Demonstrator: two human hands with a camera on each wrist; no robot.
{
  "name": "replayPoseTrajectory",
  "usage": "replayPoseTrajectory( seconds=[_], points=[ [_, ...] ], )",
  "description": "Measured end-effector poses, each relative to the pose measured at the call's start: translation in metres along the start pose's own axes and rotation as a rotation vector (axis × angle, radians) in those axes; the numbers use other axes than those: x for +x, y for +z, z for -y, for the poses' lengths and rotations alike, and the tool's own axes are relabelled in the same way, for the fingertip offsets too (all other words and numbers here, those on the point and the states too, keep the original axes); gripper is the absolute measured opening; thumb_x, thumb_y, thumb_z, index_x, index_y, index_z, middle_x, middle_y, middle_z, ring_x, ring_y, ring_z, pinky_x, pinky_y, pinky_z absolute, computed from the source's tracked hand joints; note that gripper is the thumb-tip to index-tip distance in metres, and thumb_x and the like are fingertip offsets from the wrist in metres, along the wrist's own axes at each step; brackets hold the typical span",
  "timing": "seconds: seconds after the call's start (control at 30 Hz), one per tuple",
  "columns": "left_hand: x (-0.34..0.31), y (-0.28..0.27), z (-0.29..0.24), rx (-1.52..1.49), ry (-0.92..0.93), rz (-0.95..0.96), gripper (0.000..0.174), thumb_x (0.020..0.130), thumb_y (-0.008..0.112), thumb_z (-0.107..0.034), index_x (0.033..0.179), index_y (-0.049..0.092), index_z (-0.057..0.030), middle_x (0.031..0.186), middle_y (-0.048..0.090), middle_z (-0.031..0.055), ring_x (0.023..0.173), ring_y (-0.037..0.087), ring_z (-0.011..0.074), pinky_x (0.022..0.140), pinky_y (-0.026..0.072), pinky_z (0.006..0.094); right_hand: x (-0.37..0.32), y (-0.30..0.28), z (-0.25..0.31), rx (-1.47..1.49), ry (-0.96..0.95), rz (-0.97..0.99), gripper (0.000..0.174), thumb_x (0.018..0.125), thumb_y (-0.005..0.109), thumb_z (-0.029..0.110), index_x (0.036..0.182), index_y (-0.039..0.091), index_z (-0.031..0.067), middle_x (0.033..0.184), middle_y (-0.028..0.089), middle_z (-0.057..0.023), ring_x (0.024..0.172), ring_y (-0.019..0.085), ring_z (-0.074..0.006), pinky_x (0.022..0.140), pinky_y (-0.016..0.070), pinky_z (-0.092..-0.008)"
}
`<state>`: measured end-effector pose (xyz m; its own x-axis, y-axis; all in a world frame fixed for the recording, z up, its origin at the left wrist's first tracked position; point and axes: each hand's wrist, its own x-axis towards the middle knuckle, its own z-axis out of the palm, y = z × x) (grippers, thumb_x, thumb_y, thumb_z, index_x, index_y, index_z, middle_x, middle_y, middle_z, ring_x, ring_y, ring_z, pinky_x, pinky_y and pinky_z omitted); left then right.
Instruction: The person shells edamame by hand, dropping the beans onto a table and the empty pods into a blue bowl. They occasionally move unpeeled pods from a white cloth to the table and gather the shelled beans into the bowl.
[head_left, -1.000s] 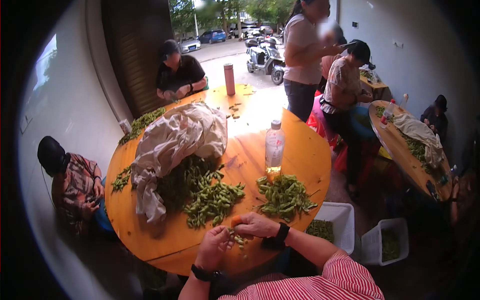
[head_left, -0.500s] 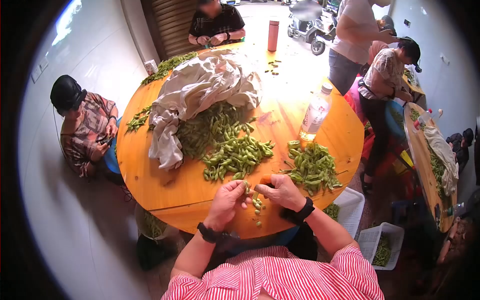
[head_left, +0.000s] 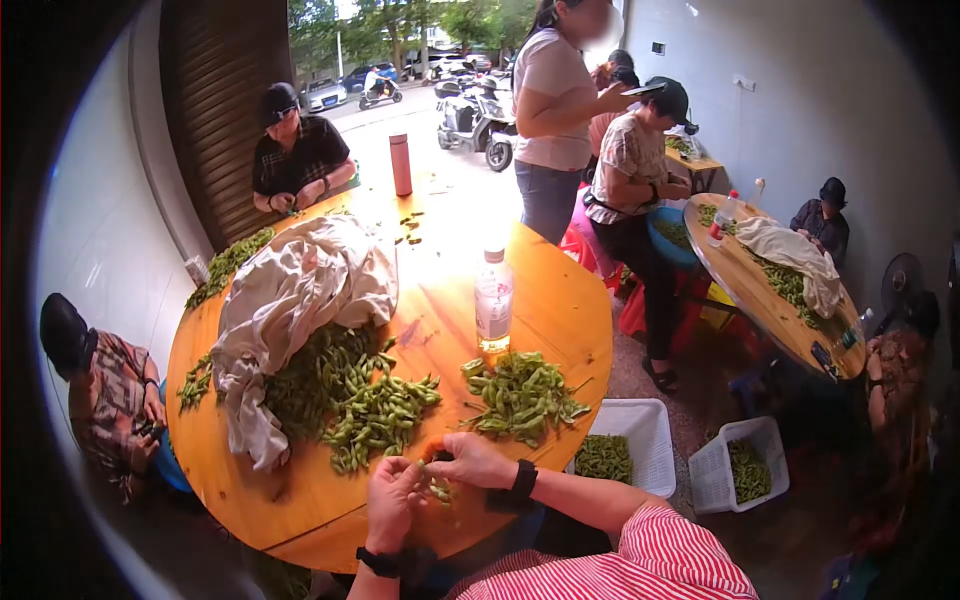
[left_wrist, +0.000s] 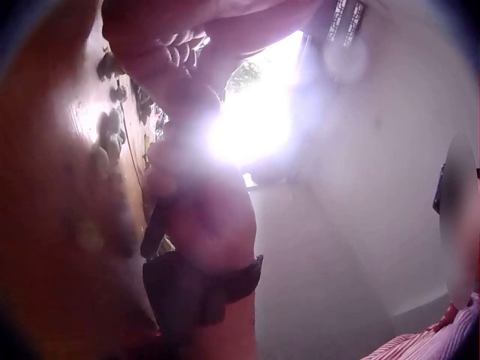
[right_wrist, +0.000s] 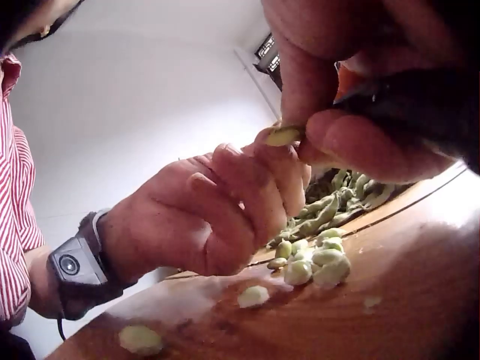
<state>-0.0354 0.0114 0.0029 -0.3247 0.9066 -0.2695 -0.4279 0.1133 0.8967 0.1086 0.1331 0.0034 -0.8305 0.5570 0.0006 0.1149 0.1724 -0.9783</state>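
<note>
In the head view my left hand (head_left: 393, 500) and right hand (head_left: 472, 462) meet low over the near edge of the round wooden table (head_left: 330, 515). The left fingertips pinch a small green bean pod (right_wrist: 285, 136), seen in the right wrist view. Right beside it is the tip of my right thumb (right_wrist: 337, 139). My right fingers curl round a black-and-orange object (right_wrist: 405, 101), mostly hidden by the hand; I cannot tell its kind. Shelled pale green beans (right_wrist: 319, 264) lie on the wood below. Glare and shadow blur the left wrist view.
Bean pods (head_left: 380, 420) spill from under a pale cloth (head_left: 310, 275); another pile (head_left: 525, 398) lies to the right. A drink bottle (head_left: 493, 305) and pink flask (head_left: 401, 165) stand beyond. White baskets (head_left: 650, 435) with pods sit on the floor. Several people work around.
The head view swings about, and the table sits further left in it now. My hands, slightly apart half a second ago, are together again at the pod.
</note>
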Motion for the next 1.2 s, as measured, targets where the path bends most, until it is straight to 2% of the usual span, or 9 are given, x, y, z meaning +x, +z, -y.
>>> replayPoseTrajectory(
  seconds=[0.07, 0.17, 0.33, 0.43, 0.73, 0.93, 0.97, 1.1, 1.2],
  points=[
    [0.000, 0.000, -0.001, 0.067, -0.013, -0.003, 0.017, 0.097, 0.062, -0.019, 0.098, 0.058, -0.0019, 0.081, 0.065, 0.0051, 0.064, 0.060, 0.0099, 0.053, 0.0477, 0.0206, 0.001, 0.002, -0.003, -0.047, -0.015, -0.002, 0.023, 0.091, 0.067, 0.019, 0.107, 0.067, 0.0029, 0.077, 0.066, -0.0023, 0.065, 0.058, -0.0086, 0.060, 0.0476, -0.0257],
    [-0.003, 0.002, -0.004, 0.076, -0.014, -0.020, 0.017, 0.097, 0.062, -0.017, 0.099, 0.058, -0.0009, 0.081, 0.064, 0.0051, 0.065, 0.060, 0.0101, 0.054, 0.0486, 0.0214, 0.000, 0.003, -0.002, -0.253, -0.165, -0.079, 0.025, 0.089, 0.067, 0.020, 0.105, 0.065, 0.0008, 0.085, 0.069, -0.0185, 0.076, 0.069, -0.0279, 0.070, 0.0527, -0.0347],
    [-0.001, 0.003, -0.004, 0.060, -0.037, -0.003, 0.019, 0.096, 0.063, -0.017, 0.101, 0.062, 0.0013, 0.081, 0.066, 0.0060, 0.065, 0.064, 0.0122, 0.056, 0.0527, 0.0214, 0.001, 0.005, 0.004, -0.282, -0.228, -0.086, 0.022, 0.087, 0.069, 0.019, 0.099, 0.064, 0.0015, 0.079, 0.067, -0.0181, 0.073, 0.069, -0.0290, 0.066, 0.0522, -0.0359],
    [-0.001, 0.000, -0.003, 0.107, -0.035, 0.026, 0.021, 0.097, 0.062, -0.017, 0.103, 0.064, 0.0033, 0.083, 0.068, 0.0065, 0.066, 0.066, 0.0120, 0.058, 0.0539, 0.0217, 0.002, 0.005, 0.005, -0.332, -0.280, -0.054, 0.021, 0.086, 0.067, 0.019, 0.097, 0.063, 0.0016, 0.077, 0.063, -0.0222, 0.071, 0.065, -0.0372, 0.063, 0.0501, -0.0408],
    [-0.002, 0.002, -0.002, 0.151, -0.081, 0.101, 0.024, 0.101, 0.055, -0.018, 0.107, 0.064, 0.0033, 0.089, 0.069, 0.0064, 0.072, 0.068, 0.0133, 0.062, 0.0553, 0.0229, 0.003, 0.006, 0.000, -0.417, -0.265, -0.025, 0.020, 0.086, 0.062, 0.019, 0.088, 0.060, -0.0006, 0.073, 0.060, -0.0257, 0.072, 0.062, -0.0434, 0.062, 0.0491, -0.0447],
    [-0.004, 0.005, 0.000, 0.096, -0.081, 0.060, 0.022, 0.099, 0.057, -0.016, 0.111, 0.061, 0.0027, 0.094, 0.069, 0.0063, 0.077, 0.067, 0.0125, 0.065, 0.0552, 0.0224, 0.003, 0.005, -0.004, -0.331, -0.207, -0.072, 0.021, 0.084, 0.063, 0.018, 0.093, 0.063, -0.0009, 0.075, 0.063, -0.0251, 0.071, 0.065, -0.0403, 0.063, 0.0511, -0.0417],
    [-0.003, 0.004, 0.002, 0.075, -0.084, 0.065, 0.022, 0.098, 0.058, -0.015, 0.112, 0.060, 0.0024, 0.095, 0.068, 0.0061, 0.078, 0.067, 0.0123, 0.066, 0.0553, 0.0224, 0.003, 0.003, -0.003, -0.345, -0.175, -0.069, 0.022, 0.084, 0.063, 0.017, 0.097, 0.064, -0.0007, 0.075, 0.065, -0.0214, 0.068, 0.066, -0.0315, 0.063, 0.0514, -0.0373],
    [-0.005, 0.007, 0.003, 0.028, -0.069, 0.004, 0.016, 0.095, 0.060, -0.009, 0.107, 0.059, 0.0013, 0.089, 0.069, 0.0076, 0.074, 0.067, 0.0141, 0.064, 0.0546, 0.0244, 0.005, 0.004, -0.005, -0.123, -0.072, -0.062, 0.021, 0.083, 0.062, 0.015, 0.096, 0.064, -0.0014, 0.075, 0.065, -0.0176, 0.070, 0.064, -0.0247, 0.064, 0.0496, -0.0373],
    [-0.004, 0.005, 0.007, 0.000, -0.030, -0.028, 0.018, 0.094, 0.061, -0.008, 0.109, 0.058, 0.0006, 0.089, 0.068, 0.0067, 0.073, 0.066, 0.0138, 0.063, 0.0544, 0.0246, 0.003, 0.001, -0.003, -0.173, -0.062, -0.002, 0.024, 0.084, 0.063, 0.017, 0.100, 0.065, -0.0003, 0.074, 0.065, -0.0161, 0.066, 0.063, -0.0189, 0.062, 0.0498, -0.0329]
  ],
)
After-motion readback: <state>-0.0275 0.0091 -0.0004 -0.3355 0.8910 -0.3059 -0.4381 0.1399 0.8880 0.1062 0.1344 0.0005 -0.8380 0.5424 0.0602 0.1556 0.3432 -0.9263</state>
